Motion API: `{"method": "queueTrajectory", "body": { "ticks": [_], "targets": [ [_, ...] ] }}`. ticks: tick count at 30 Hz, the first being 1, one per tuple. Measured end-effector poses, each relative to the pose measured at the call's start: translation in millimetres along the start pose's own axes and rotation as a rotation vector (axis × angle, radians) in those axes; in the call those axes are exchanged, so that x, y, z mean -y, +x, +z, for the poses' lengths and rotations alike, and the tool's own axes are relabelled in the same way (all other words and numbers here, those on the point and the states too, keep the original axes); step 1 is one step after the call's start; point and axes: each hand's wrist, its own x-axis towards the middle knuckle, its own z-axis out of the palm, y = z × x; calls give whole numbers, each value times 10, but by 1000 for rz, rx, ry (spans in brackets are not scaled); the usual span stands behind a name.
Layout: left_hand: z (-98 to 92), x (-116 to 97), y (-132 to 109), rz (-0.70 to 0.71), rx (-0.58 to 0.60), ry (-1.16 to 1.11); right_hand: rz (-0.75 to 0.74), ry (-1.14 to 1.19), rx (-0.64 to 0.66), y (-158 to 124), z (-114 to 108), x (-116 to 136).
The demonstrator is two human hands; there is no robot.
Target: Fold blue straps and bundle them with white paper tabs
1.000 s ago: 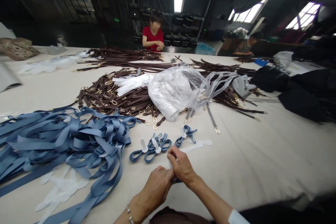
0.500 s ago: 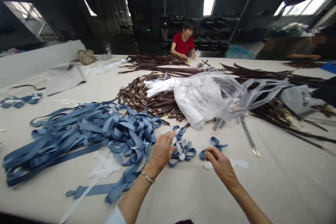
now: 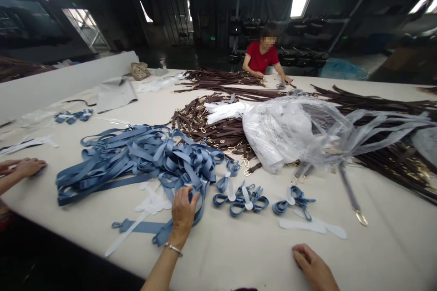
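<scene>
My left hand (image 3: 182, 211) reaches into the near edge of a heap of loose blue straps (image 3: 143, 157), its fingers curled on one strap. My right hand (image 3: 312, 266) rests on the white table (image 3: 382, 245) near the front edge, fingers loosely curled with nothing in them. Between the hands lie several folded blue strap bundles (image 3: 244, 196) tied with white tabs, and one more bundle (image 3: 293, 199) to the right. White paper strips (image 3: 314, 226) lie beside that bundle.
A clear plastic bag (image 3: 283, 129) sits on a pile of brown straps with gold clasps (image 3: 208, 125). A person in a red shirt (image 3: 262, 57) works at the far side. Another person's hands (image 3: 23, 168) rest at the left edge.
My view has swung left. My left hand moved from the tied bundles to the loose blue strap heap. My right hand drew back from the bundles to the table's front edge.
</scene>
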Motion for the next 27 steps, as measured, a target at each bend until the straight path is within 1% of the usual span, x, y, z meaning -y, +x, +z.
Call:
{"method": "queueTrajectory", "body": {
  "ticks": [3,4,5,7,9,11,12,14,16,18,20,22,23,25,26,27],
  "targets": [
    [64,-84,254,-282,189,-14,-16,-46,-42,7,86,37],
    [87,-119,337,-345,224,-23,-22,-54,-37,12,106,45],
    [106,-155,406,-375,241,-29,-27,-60,-27,18,119,46],
    [116,-232,487,-360,218,-20,-31,-57,-10,33,121,22],
    [69,-323,501,-324,164,5,-45,-41,-2,46,95,-27],
    [-47,-438,490,-255,74,7,-64,-16,-6,52,57,-69],
    [-127,-508,488,-224,32,-28,-66,-2,-9,51,41,-71],
    [-316,-680,500,-207,-2,-198,-59,39,-30,36,26,-8],
    [-510,-907,508,-245,43,-444,-62,103,-34,-5,43,177],
    [-671,-1194,463,-266,141,-688,-101,205,-5,-85,85,481],
    [-771,-1521,334,-228,274,-890,-190,338,25,-205,132,857],
    [-808,-1838,134,-154,438,-1029,-329,478,25,-344,153,1227],
    [-805,-1974,23,-111,532,-1077,-389,522,26,-412,147,1387],
    [-774,-2164,-180,4,673,-1101,-426,523,23,-525,89,1627],
    [-752,-2212,-259,82,706,-1062,-413,495,23,-567,38,1704],
    [-728,-2229,-317,176,706,-987,-382,461,15,-600,-26,1756]
  ]
}}
